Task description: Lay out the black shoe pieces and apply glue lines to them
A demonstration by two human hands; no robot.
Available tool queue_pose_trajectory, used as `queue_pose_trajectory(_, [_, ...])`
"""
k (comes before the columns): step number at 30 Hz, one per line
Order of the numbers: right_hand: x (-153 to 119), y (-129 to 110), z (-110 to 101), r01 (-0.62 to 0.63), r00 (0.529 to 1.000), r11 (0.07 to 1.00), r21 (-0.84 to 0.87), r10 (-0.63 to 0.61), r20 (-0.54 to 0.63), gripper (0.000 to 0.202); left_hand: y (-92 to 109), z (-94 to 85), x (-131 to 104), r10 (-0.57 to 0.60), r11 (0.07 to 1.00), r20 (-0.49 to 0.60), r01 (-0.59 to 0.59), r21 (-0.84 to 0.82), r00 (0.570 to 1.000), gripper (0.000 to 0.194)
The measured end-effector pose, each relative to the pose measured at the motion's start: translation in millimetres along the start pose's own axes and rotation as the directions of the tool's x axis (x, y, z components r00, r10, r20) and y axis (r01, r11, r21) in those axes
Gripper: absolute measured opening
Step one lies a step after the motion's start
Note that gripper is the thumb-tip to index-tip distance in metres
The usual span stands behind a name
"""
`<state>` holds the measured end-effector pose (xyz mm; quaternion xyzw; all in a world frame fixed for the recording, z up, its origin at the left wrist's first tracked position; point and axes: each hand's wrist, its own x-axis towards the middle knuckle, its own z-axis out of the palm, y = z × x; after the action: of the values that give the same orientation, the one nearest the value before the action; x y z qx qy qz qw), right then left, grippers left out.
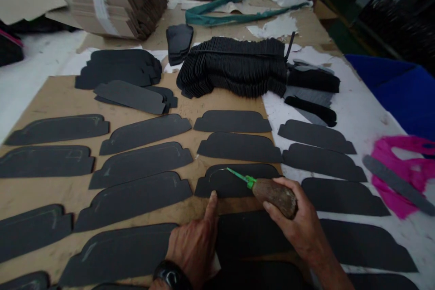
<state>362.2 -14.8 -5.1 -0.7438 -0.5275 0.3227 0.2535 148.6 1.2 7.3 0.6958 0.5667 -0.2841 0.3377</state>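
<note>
In my right hand [302, 226] is a brown, crusted squeeze bottle [277, 197] with a thin green nozzle. The nozzle tip is over a dark grey cut piece [234, 183], at the end of a fine pale line on its surface. My left hand [195, 244] has its index finger stretched out, the fingertip on the lower edge of that same piece; its other fingers are curled and partly hidden. A dark wristband [171, 274] is on the left wrist. Matching pieces lie flat in columns; those on the left, such as this piece [141, 163], carry faint curved lines.
Behind the rows stands a long bundle of black pieces [234, 65], with loose dark pieces [118, 68] to its left. Farther back are a tied brown cardboard stack [105, 7] and a green strip [217, 19]. A pink bag [390, 163] lies on the right.
</note>
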Motion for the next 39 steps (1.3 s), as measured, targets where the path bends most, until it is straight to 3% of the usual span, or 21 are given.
queue_pose_trajectory(5, [-3, 6, -9, -0.039, 0.998, 0.999, -0.005, 0.039, -0.044, 0.040, 0, -0.2, -1, -0.001, 1.000, -0.037, 0.000, -0.030, 0.999, 0.058])
queue_pose_trajectory(13, [-8, 17, -21, -0.062, 0.994, 0.998, -0.018, 0.060, -0.089, 0.038, 3, -7.8, -1, -0.014, 1.000, 0.051, 0.014, -0.010, 0.999, 0.059])
queue_pose_trajectory(39, [-23, 49, -53, -0.219, 0.945, 0.975, -0.023, 0.206, -0.253, 0.047, 9, -12.4, 5, -0.033, 0.992, -0.017, 0.035, 0.123, 0.999, 0.050])
